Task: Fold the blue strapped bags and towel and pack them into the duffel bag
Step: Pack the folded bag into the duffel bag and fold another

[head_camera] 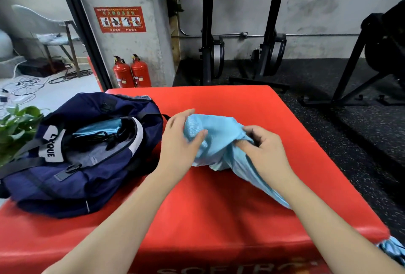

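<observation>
Head view shows the light blue towel (221, 140) bunched at the middle of the frame on the red padded table (219, 197), one end trailing toward the lower right under the right forearm. It looks thin, soft and light, a limp cloth that will sag and crumple wherever it is not supported, so I judge it best taken by two corners or along one edge and drawn flat before each fold; it does not look slippery or fragile. The left hand (179, 140) grips the near left part of the bundle, thumb on top and fingers curled into the cloth. The right hand (265, 148) pinches a gathered fold at the right side. At left of the frame the navy duffel bag (83, 155) lies open on the table, just beside the left hand, with light blue fabric and black straps already showing in its mouth. More blue cloth (392, 249) hangs off the lower right corner.
</observation>
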The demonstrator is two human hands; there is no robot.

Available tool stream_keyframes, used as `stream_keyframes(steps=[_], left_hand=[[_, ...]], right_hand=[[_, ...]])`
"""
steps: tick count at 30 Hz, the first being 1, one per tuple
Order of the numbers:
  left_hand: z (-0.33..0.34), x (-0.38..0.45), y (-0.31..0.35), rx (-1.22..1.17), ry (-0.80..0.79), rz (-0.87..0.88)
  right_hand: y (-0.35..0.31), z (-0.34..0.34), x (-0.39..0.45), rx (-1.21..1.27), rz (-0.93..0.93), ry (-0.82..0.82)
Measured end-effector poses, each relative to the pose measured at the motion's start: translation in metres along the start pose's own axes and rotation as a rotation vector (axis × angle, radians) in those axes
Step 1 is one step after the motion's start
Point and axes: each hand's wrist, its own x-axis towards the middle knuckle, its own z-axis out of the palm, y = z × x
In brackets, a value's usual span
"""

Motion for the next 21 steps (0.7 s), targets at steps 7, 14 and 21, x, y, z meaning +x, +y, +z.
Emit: stream_keyframes(steps=[7,14,21], left_hand=[[0.012,-0.018,0.008,0.304,-0.264,0.279],[0.007,-0.009,0.003,0.113,-0.236,0.017],[0.007,0.002,0.005,-0.066,-0.162,-0.115]], right_hand=[[-0.019,-0.013,0.018,0.227,0.046,0.050],[0.017,-0.030,0.024,-0.212,0.131,0.201],[0.022,-0.027,-0.013,-0.613,0.352,-0.429]])
